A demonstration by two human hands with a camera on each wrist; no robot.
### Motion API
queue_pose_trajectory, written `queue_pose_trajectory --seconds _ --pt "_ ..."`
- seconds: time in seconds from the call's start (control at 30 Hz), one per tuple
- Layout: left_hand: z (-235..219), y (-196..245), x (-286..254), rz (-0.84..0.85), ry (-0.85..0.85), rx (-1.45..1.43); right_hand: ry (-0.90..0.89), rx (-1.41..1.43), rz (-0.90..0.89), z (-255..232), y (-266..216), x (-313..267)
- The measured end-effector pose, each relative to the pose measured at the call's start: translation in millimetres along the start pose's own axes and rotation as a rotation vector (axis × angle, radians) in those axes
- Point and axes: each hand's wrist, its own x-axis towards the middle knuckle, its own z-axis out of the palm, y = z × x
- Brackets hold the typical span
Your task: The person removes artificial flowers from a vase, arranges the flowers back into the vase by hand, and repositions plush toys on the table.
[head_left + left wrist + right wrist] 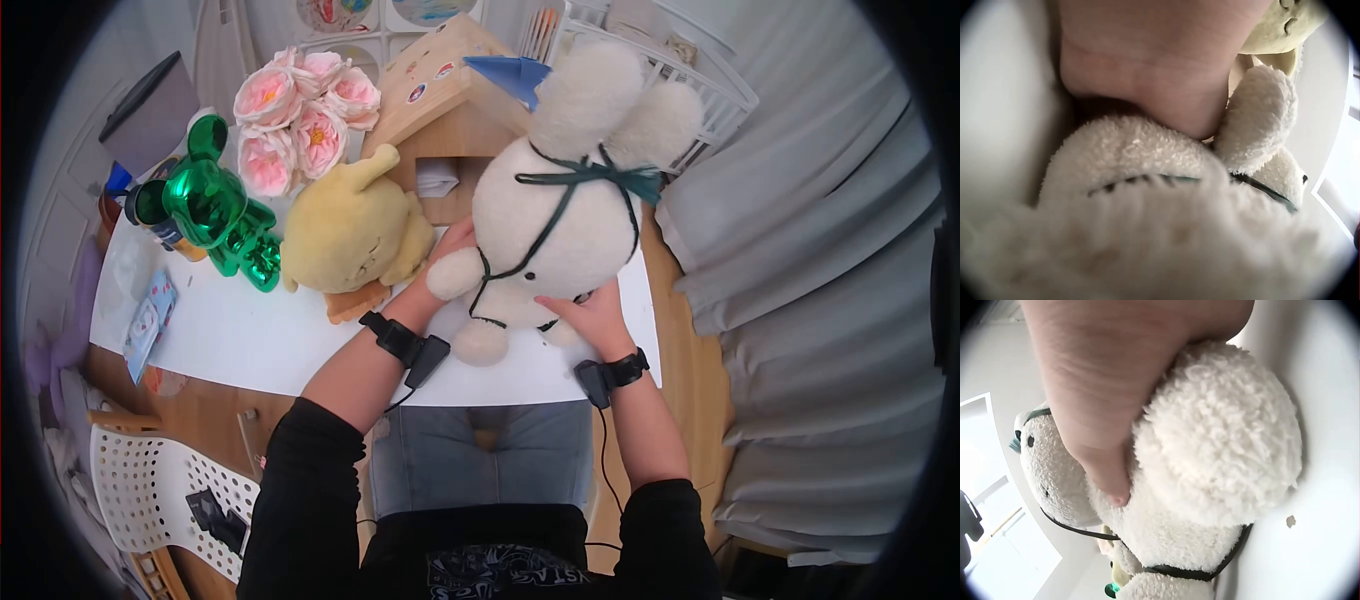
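A white plush rabbit (pixel 555 225) with long ears and a dark green ribbon sits upright at the front of the white table (pixel 240 335). My left hand (pixel 455 243) holds its side, reaching in behind the plush arm, and the fingers are hidden by the body. On the other side my right hand (pixel 597 318) grips the lower body, the thumb laid over the front. The right wrist view shows that thumb pressed into the fleece beside a round foot (pixel 1222 437). Close to my left forearm, a yellow plush toy (pixel 350 235) leans on the table.
Left of the yellow toy stands a shiny green bear figure (pixel 215 200), with pink flowers (pixel 300 115) behind it. A wooden box (pixel 435 75) is at the back. A small patterned packet (pixel 150 325) lies near the left edge. Grey curtains (pixel 810 330) hang at the right.
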Motion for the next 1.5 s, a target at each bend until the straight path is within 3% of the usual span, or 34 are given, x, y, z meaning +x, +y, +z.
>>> queue_pose_trajectory --seconds 0.13,0.27,0.37,0.5,0.57,0.63,0.67,0.73,0.83,0.87,0.9,0.93,1.03,1.07,1.1,1.17,1.2,1.27,1.37,1.5 --pt "-24.2 -17.2 14.2 -0.009 -0.185 -0.113 0.114 0.063 -0.017 6.1 -6.2 6.8" --pt "-20.3 -14.8 10.4 0.073 -0.189 -0.114 0.068 0.089 0.003 5.0 -7.8 7.8" --pt "-15.6 -10.9 13.4 0.005 -0.052 -0.057 0.035 0.070 -0.022 -6.0 2.8 7.8" --pt "-34.3 -27.3 23.1 0.076 -0.056 0.202 -0.151 0.191 -0.145 -45.4 49.1 23.9" --pt "-34.2 -28.7 23.8 0.126 -0.045 0.310 -0.011 0.593 0.009 -55.9 45.2 40.0" --pt "-33.7 -24.5 25.3 0.260 -0.046 0.608 0.028 0.674 0.073 -70.0 44.2 67.4" --pt "-33.0 -24.4 25.2 0.261 -0.052 0.608 0.062 0.760 0.131 -75.3 43.2 79.2" --pt "-32.1 -21.7 23.1 0.173 -0.025 0.551 0.093 0.714 0.174 -71.1 42.0 99.7" --pt "-32.8 -24.1 22.9 0.297 -0.046 0.615 0.212 0.609 0.205 -39.9 25.8 106.0" --pt "-30.7 -20.0 21.5 0.133 -0.026 0.402 0.241 0.499 0.148 -32.3 29.5 103.8" --pt "-29.1 -20.3 23.8 0.141 -0.027 0.404 0.265 0.389 0.094 -28.9 32.9 104.6" --pt "-27.9 -22.2 24.0 0.192 -0.007 0.400 0.281 0.555 0.238 -28.5 29.7 105.8" --pt "-29.7 -24.2 21.1 0.183 0.015 0.341 0.220 0.463 0.238 -29.3 30.4 95.9" --pt "-27.9 -21.4 20.3 0.153 0.012 0.280 0.182 0.170 0.172 -30.9 26.1 91.7" --pt "-24.1 -18.3 19.5 0.149 0.018 0.281 0.176 0.173 0.176 -29.9 25.1 91.5" --pt "-17.6 -14.3 18.6 -0.010 0.067 -0.042 0.181 0.381 0.225 -27.5 24.7 90.9" --pt "-16.8 -11.9 19.5 -0.009 0.066 -0.042 0.181 0.381 0.224 -28.2 25.2 90.6" --pt "-15.9 -9.4 17.6 0.051 0.062 0.108 0.146 0.091 0.057 -28.0 24.3 86.9" --pt "-11.9 -5.5 15.5 0.001 0.084 0.057 0.159 0.144 0.157 -25.8 10.1 84.4" --pt "-17.2 -9.9 17.8 -0.002 0.099 0.015 0.146 0.115 0.098 -29.1 28.8 90.1"
